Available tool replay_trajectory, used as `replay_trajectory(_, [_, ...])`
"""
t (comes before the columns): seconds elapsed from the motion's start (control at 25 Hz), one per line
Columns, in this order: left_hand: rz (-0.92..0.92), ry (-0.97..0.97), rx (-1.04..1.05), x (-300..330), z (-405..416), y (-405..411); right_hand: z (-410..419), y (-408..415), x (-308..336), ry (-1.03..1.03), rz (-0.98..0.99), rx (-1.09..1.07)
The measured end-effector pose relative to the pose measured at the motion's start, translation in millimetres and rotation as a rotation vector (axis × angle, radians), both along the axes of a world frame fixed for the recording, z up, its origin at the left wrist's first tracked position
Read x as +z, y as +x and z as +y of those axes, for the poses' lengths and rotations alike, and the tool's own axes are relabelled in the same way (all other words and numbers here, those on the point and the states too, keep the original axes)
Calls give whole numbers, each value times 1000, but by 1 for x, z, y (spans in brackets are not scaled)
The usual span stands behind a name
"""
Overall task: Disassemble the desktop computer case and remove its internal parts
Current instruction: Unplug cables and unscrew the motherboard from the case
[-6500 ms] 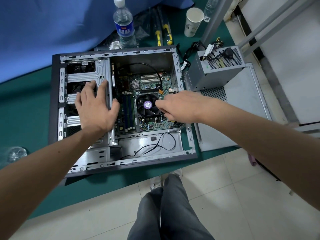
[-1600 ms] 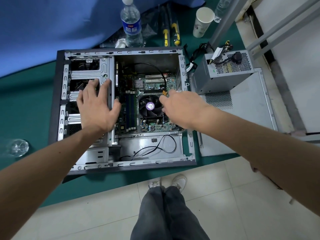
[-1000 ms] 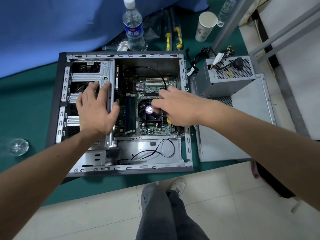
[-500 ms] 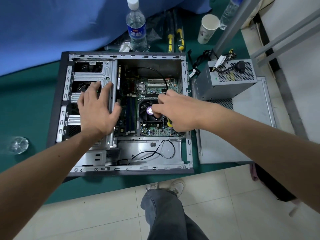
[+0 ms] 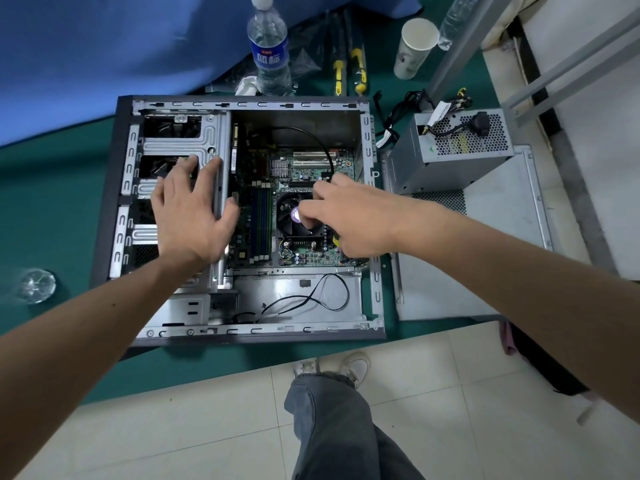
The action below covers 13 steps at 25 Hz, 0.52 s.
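Note:
The open desktop case [image 5: 242, 332] lies on its side on a green mat. Inside it are the green motherboard [image 5: 311, 168] and a black CPU cooler fan [image 5: 289, 220] with a purple centre label. My left hand [image 5: 190, 216] presses flat, fingers spread, on the metal drive cage [image 5: 194, 140]. My right hand [image 5: 353, 220] hovers over the fan's right half with fingers curled. A yellow screwdriver handle [image 5: 335, 241] shows under its palm. Its fingertips sit by the fan hub, and the tool's tip is hidden.
The removed power supply [image 5: 457, 150] stands on the detached side panel [image 5: 485, 254] right of the case. Behind the case are a water bottle [image 5: 268, 46], a paper cup [image 5: 414, 46] and yellow-handled tools [image 5: 356, 67]. A glass [image 5: 36, 285] sits far left. My legs [image 5: 332, 410] stand on tile.
My right hand has shifted left from the cooler's right edge to over the fan hub. My left hand has stayed pressed on the drive cage.

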State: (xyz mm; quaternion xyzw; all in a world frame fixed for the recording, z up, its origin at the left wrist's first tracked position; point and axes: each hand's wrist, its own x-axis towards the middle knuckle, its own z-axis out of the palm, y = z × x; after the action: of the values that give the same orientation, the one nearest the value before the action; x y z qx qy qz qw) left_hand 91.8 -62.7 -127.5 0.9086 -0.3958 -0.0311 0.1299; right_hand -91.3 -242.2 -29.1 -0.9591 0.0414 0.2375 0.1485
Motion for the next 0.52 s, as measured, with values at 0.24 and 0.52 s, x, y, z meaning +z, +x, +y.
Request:
replay_trajectory(0.24, [3, -12, -2, -1, 1, 0, 11, -1, -7, -313, -21, -37])
replay_trajectory(0.52, [3, -5, -3, -1, 0, 0, 10, 3, 3, -55, 42, 19])
